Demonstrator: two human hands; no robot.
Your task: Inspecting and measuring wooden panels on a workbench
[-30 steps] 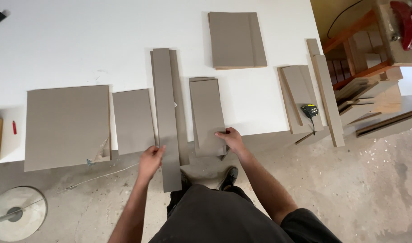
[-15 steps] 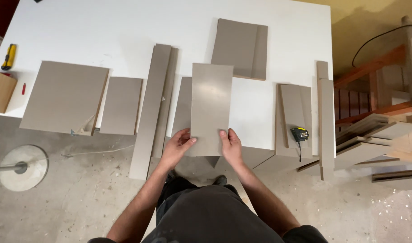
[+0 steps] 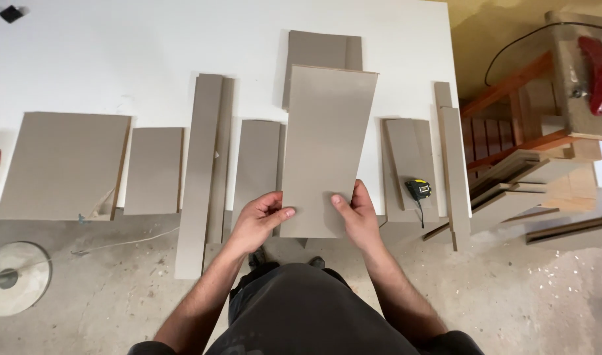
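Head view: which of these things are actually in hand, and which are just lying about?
In hand:
- grey panel, held up by left hand and right hand

Lying about:
- large grey board
- long strips
- tape measure
- white table

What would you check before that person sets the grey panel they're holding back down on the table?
1. Both hands on the panel: ok, left hand and right hand each have a grip on its lower edge.
2. Panel lifted off the table: ok.
3. Tape measure out of the way: ok, it lies to the right.
4. Long strips steady: not ok, they overhang the table edge.
5. Panel's underside: cannot tell.
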